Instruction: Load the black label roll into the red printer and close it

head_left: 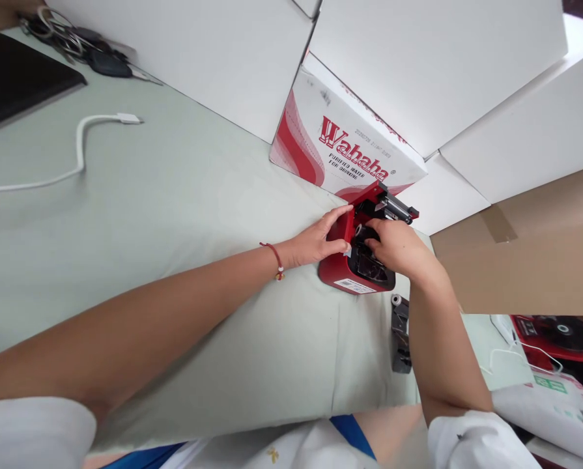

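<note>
Currently, the left hand [318, 241] spreads thumb and fingers against the side of the red machine [339, 273], which stands opened between both hands. The right hand [402, 249] dips its fingers inside; whether they pinch anything, I cannot tell. Back from that hand, a dark part [400, 335] lies on the bench [198, 189].

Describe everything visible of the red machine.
The red machine is boxy with rounded corners, plastic-looking, its interior dark. Its red lid is raised at the back, with dark grey parts attached. A white label on the near side is too small to read. It sits on the pale green table, before the Wahaha carton. The left hand holds its left edge; the right hand reaches inside, hiding part of it.
</note>
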Demonstrator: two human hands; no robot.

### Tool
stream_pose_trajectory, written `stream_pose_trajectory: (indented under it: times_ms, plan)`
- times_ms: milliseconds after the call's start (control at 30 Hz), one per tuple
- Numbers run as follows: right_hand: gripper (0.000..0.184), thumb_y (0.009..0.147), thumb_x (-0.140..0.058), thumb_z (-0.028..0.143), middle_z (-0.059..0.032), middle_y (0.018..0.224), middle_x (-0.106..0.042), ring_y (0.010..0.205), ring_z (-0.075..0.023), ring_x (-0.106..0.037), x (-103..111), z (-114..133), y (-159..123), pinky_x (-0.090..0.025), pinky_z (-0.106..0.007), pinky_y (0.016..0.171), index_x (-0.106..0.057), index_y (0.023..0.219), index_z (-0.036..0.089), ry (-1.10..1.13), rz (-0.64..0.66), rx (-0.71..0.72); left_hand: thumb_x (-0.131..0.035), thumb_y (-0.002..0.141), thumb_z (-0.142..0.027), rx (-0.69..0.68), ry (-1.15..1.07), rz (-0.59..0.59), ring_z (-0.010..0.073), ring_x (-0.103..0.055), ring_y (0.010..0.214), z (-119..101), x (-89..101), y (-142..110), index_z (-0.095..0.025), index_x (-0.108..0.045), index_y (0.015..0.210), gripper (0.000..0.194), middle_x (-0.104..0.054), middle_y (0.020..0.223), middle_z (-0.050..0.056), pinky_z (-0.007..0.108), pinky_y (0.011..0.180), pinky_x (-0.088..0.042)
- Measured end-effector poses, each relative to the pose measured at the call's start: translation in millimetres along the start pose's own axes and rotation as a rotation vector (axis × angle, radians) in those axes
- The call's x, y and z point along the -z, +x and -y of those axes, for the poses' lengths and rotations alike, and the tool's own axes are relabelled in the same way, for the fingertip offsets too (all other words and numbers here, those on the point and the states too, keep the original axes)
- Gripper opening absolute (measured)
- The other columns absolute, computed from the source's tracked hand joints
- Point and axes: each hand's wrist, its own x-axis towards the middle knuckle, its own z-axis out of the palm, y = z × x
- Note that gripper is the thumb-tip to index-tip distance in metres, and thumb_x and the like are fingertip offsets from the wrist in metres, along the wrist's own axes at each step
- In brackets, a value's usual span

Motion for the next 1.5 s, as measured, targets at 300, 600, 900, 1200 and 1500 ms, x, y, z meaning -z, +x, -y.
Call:
stream_pose_trajectory:
  times_ms: [300, 600, 900, 1200, 1500]
  plan:
    - [0.037, 0.098, -0.070, 0.015, -0.0160, 0.135, -0.081, 0.118, -0.0333, -0.078, -25.0, -11.9, 2.0, -0.060, -0.043, 0.098, -0.079, 0.134, 0.019, 0.262, -0.222, 0.110, -0.074, 0.080, -0.038, 0.004, 0.037, -0.015, 0.0415, -0.043, 0.166, -0.2, -1.6, 2.5, -0.012, -0.037, 0.172, 0.102, -0.047, 0.175, 0.022, 0.061, 0.141, -0.033]
    - [0.034, 0.108, -0.067, 0.016, -0.0114, 0.130, -0.083, 0.120, -0.0281, -0.076, -111.8, 15.2, -91.4, -0.060, -0.047, 0.103, -0.073, 0.139, 0.028, 0.394, -1.004, 0.314, -0.075, 0.084, -0.040, 0.004, 0.045, -0.004, 0.0406, -0.036, 0.172, 6.6, 2.6, 2.2, -0.020, -0.037, 0.173, 0.099, -0.040, 0.183, 0.017, 0.061, 0.145, -0.026]
    - [0.055, 0.107, -0.066, 0.014, -0.0131, 0.141, -0.080, 0.125, -0.0285, -0.071, -148.9, 25.5, -77.2, -0.057, -0.048, 0.108, -0.060, 0.160, 0.028, 0.372, -1.114, 0.289, -0.071, 0.087, -0.040, -0.007, 0.028, -0.053, 0.0390, -0.031, 0.175, -5.1, 0.9, 4.7, -0.025, -0.043, 0.169, 0.087, -0.042, 0.183, 0.013, 0.064, 0.145, -0.022]
    - [0.051, 0.108, -0.063, 0.014, -0.0121, 0.144, -0.079, 0.128, -0.0278, -0.068, -152.0, 27.6, -79.9, -0.057, -0.047, 0.110, -0.065, 0.157, 0.028, 0.469, -1.054, 0.272, -0.046, 0.110, -0.052, -0.074, 0.158, -0.238, 0.0325, -0.048, 0.166, -50.8, 0.8, 62.9, -0.028, -0.064, 0.152, 0.052, -0.061, 0.169, 0.007, 0.060, 0.141, -0.033]
    - [0.053, 0.107, -0.061, 0.011, -0.0112, 0.144, -0.079, 0.127, -0.0276, -0.070, -145.8, 29.8, -83.7, -0.058, -0.049, 0.110, -0.063, 0.156, 0.030, 0.507, -1.016, 0.262, -0.046, 0.112, -0.070, -0.195, 0.252, -0.134, 0.0307, -0.075, 0.133, -57.6, 3.8, 8.7, -0.025, -0.087, 0.104, 0.061, -0.087, 0.122, 0.009, 0.054, 0.130, -0.049]
